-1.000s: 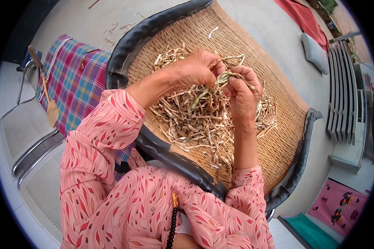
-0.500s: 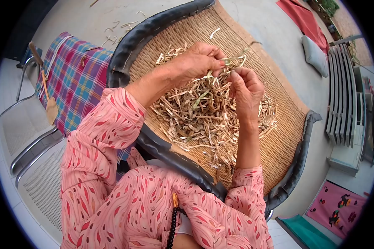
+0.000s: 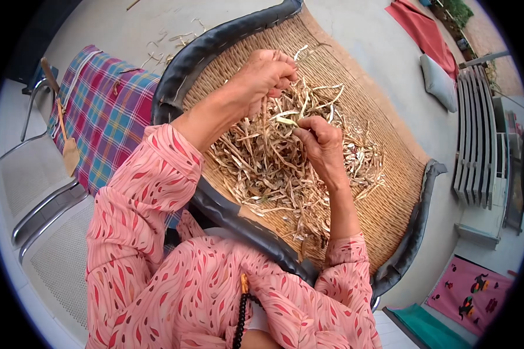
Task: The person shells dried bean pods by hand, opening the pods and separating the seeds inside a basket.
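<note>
Monitoring remotely, I am seeing the right hand (image 3: pixel 322 142) pinching a pale-green pod (image 3: pixel 286 121), long axis toward nine o'clock; the left hand (image 3: pixel 264 72) (I cannot tell its grip) is hovering farther, toward eleven.

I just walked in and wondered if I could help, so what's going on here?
A person has both bare hands over a heap of dry, pod-like pieces on a woven surface. The right hand appears to pinch a pale green pod just above the heap. The left hand is curled, apart from the right; whether it holds anything is hidden.
</note>
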`<action>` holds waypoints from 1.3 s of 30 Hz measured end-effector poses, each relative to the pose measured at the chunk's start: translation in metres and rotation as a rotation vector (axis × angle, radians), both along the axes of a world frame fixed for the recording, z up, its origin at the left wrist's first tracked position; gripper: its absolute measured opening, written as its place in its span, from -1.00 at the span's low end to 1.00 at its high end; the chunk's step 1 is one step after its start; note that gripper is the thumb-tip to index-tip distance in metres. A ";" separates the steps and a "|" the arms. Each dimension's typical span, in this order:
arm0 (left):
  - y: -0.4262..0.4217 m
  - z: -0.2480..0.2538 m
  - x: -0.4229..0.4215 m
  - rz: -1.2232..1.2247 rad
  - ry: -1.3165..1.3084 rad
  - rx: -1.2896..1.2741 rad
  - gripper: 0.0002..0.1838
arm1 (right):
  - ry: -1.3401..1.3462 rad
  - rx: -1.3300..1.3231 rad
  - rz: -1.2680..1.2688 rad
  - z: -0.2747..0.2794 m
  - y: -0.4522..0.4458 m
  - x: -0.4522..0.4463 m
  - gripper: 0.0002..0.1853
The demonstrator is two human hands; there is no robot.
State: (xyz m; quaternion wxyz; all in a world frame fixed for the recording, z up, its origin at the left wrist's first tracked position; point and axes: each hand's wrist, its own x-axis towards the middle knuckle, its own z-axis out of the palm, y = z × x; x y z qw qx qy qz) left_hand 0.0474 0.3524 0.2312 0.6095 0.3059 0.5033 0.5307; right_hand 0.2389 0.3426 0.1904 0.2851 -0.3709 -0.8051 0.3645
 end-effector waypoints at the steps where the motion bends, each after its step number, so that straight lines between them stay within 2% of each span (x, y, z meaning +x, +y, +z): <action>1: 0.001 -0.003 -0.001 -0.022 0.023 0.009 -0.86 | 0.046 -0.098 -0.032 0.001 0.003 0.002 -0.94; 3: -0.003 -0.001 0.000 -0.085 0.024 0.039 -0.90 | 0.158 -0.284 -0.082 0.010 0.005 0.004 -0.93; 6: -0.007 -0.001 0.008 -0.189 0.112 -0.043 -0.89 | 0.284 -0.423 -0.139 0.015 0.003 0.004 -0.93; 7: -0.009 -0.003 0.008 -0.248 0.066 -0.028 -0.88 | 0.308 -0.398 -0.126 0.011 0.005 0.005 -0.94; 10: -0.010 -0.001 0.009 -0.318 -0.003 -0.043 -0.83 | 0.400 -0.590 -0.175 0.015 0.004 0.005 -0.93; 11: -0.010 0.000 0.014 -0.226 -0.026 -0.087 -0.81 | 0.450 -0.636 -0.183 0.016 0.004 0.004 -0.93; 14: -0.009 0.002 0.014 -0.217 -0.126 -0.055 -0.79 | 0.573 -0.752 -0.184 0.017 0.004 0.002 -0.92; 17: -0.013 0.000 0.018 -0.301 0.129 0.166 -0.81 | 0.631 -0.803 -0.145 0.016 0.004 0.002 -0.92; 24: -0.014 -0.003 0.019 -0.245 0.264 0.220 -0.89 | 0.652 -0.783 -0.119 0.016 0.000 -0.005 -0.87; 27: -0.009 0.007 0.013 -0.135 0.096 0.050 -0.89 | 0.664 -0.760 -0.149 0.014 0.002 -0.007 -0.83; 30: 0.002 0.015 -0.005 0.072 -0.120 0.092 -0.90 | 0.598 -0.726 -0.166 0.014 0.005 -0.007 -0.79; 34: 0.007 0.023 -0.026 0.185 -0.385 0.034 -0.85 | 0.505 -0.711 -0.103 0.009 -0.001 -0.011 -0.82; 38: 0.003 0.026 -0.026 0.206 -0.433 0.031 -0.80 | 0.379 -0.645 -0.064 0.009 -0.008 -0.021 -0.81; 39: 0.003 0.024 -0.027 0.142 -0.430 0.063 -0.79 | 0.383 -0.632 -0.053 0.007 -0.007 -0.022 -0.81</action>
